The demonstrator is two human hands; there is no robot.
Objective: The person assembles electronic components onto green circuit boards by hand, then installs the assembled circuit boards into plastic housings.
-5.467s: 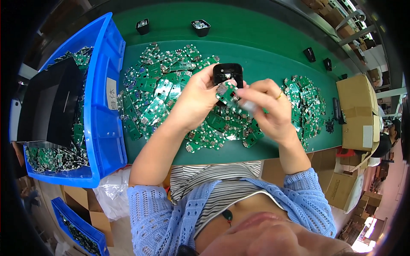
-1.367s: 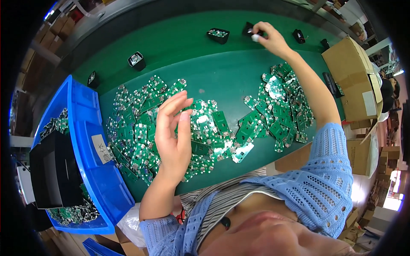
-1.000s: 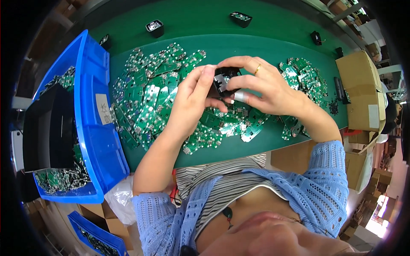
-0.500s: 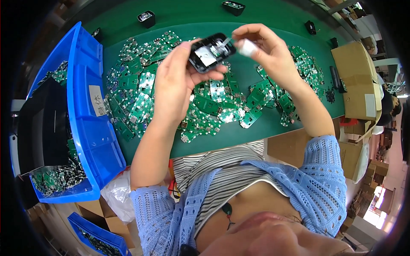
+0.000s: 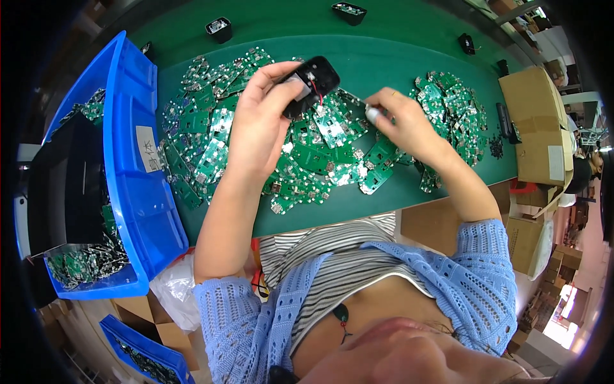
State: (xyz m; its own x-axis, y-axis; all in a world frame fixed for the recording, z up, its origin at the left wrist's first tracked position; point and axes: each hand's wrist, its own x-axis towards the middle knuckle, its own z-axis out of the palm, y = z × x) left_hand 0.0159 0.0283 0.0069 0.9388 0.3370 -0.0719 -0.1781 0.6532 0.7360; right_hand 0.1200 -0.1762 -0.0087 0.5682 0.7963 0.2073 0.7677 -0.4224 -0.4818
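My left hand (image 5: 259, 118) grips a black plastic housing (image 5: 325, 73), raised over the heap and tilted with its inner side showing. A white patch lies inside it near my thumb, and a short red wire (image 5: 318, 91) hangs out over its edge. To the right, my right hand (image 5: 406, 125) is closed in a pinch, white wrapping on the thumb tip. A thin dark piece (image 5: 353, 98), seen nearly edge-on, reaches from its fingertips toward the housing; it looks like a small circuit board. Loose green circuit boards (image 5: 310, 157) lie beneath both hands.
A blue bin (image 5: 137, 185) with boards and a black box stands at left. Another board pile (image 5: 451, 109) lies right of my right hand. Black housings (image 5: 219, 29) line the table's far side. Cardboard boxes (image 5: 534, 121) stand at right, near small black parts (image 5: 495, 146).
The housing has turned in my left hand, and the green board no longer shows inside it. The red wire now hangs out. My right hand has moved down, away from the housing.
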